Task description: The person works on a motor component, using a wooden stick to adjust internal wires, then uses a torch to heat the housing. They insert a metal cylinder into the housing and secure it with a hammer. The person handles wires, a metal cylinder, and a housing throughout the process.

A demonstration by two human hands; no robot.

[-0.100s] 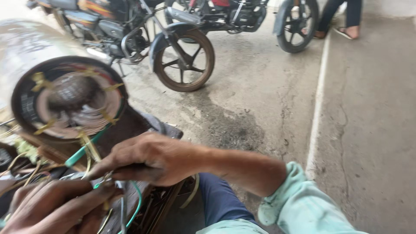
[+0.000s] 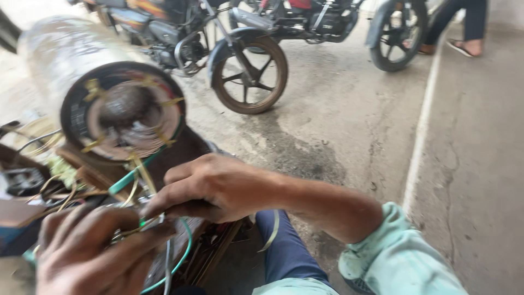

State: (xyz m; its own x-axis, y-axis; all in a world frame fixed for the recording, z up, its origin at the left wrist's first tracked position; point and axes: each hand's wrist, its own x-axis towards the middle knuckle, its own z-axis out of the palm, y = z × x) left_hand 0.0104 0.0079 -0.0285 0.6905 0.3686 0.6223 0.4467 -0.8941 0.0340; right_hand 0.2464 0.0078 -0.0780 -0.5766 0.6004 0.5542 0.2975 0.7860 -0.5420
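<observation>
A head-worn view looks down on two bare hands worked close together over an opened electric motor stator (image 2: 123, 112), whose round end, wound with copper coils and tied with yellowish strips, lies just above and beyond the fingertips.

The right hand (image 2: 215, 186) is reached in from the lower right, forearm bare below a rolled pale-green sleeve (image 2: 396, 259), knuckles up and wrist level. Its fingers are curled and pressed together, and a thin lead appears to be pinched at their tips, though blur hides the exact grip.

The left hand (image 2: 95, 251) is held low at the bottom left, back toward the camera, fingers bent inward and closed loosely around a bundle of wires; a green wire (image 2: 180, 257) is looped just under the fingertips of both hands.

As a judgement: the fine leads could be kinked or their insulation scraped if pulled hard against the stator edge, and the loose green loop could be snagged by a finger, dragging neighbouring wires out of place.

Parked motorcycles (image 2: 245, 49) are seen well beyond the hands on the concrete floor (image 2: 349, 125).
</observation>
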